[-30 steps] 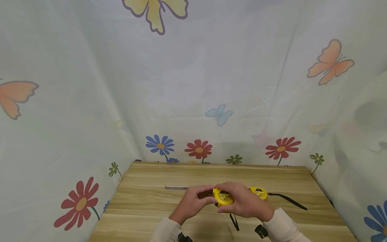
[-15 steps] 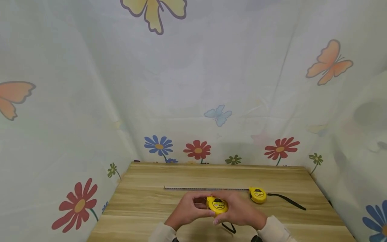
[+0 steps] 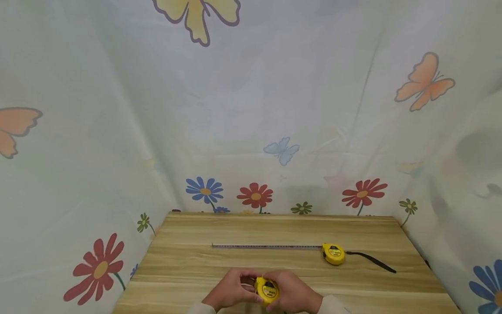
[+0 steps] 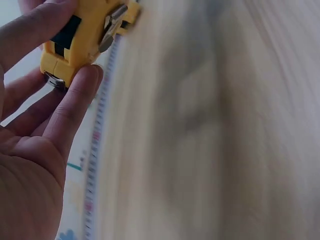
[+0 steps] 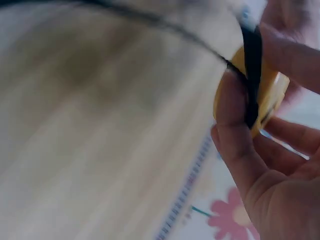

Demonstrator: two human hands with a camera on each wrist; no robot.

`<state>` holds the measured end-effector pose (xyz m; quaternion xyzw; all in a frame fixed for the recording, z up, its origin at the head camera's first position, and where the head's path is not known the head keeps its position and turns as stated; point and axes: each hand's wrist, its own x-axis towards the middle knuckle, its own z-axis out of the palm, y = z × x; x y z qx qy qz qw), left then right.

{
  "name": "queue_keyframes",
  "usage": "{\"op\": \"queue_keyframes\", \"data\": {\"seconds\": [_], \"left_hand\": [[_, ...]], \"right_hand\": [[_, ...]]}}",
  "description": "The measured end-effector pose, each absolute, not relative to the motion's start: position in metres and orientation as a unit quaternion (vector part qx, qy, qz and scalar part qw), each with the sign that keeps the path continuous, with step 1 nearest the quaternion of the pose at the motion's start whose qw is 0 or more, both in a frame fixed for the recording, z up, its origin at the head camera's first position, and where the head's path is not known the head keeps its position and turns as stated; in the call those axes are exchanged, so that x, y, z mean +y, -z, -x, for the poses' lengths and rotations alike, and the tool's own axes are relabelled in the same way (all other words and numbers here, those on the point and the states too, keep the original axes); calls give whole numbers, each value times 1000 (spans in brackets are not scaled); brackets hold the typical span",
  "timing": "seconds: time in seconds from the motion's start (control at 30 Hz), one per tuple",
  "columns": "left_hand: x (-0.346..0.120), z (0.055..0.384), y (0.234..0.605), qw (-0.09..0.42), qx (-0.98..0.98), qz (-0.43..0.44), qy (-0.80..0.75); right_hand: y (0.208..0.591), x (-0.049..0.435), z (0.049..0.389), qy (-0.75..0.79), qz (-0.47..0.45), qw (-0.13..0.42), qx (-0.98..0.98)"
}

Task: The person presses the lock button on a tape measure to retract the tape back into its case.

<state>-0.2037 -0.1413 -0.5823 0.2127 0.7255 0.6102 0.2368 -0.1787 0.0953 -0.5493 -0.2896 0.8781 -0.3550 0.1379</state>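
Over the table (image 3: 188,231), left hand (image 3: 231,288) and right hand (image 3: 296,291) both grip a yellow tape (image 3: 268,291). Behind, a second tape (image 3: 333,254) lies, blade (image 3: 266,246) out

The tape measure (image 3: 267,291) at the lower centre of the head view looked made of smooth plastic, and its belt clip (image 4: 115,19) of shiny metal. The tabletop (image 3: 180,266) resembled smooth wood; the sheet (image 3: 251,87) above was creased, slightly glossy.

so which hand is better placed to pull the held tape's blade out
Probably the left hand: it is nearer the metal hook of the held tape measure, while the right hand grips the other end, by the black strap.
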Motion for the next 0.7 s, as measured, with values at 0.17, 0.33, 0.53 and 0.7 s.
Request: {"op": "queue_keyframes", "data": {"seconds": [0.17, 0.33, 0.53, 0.7], "left_hand": [[-152, 205, 603, 248, 734, -219, -593], [-161, 207, 612, 259, 740, -221, -579], [-168, 210, 618, 238, 764, -248, -546], [-173, 213, 618, 224, 782, -262, -519]], "right_hand": [[580, 78, 182, 380, 283, 142, 869], [596, 68, 188, 402, 279, 159, 858], [597, 61, 195, 353, 275, 152, 881], [601, 70, 200, 337, 299, 153, 880]]}}
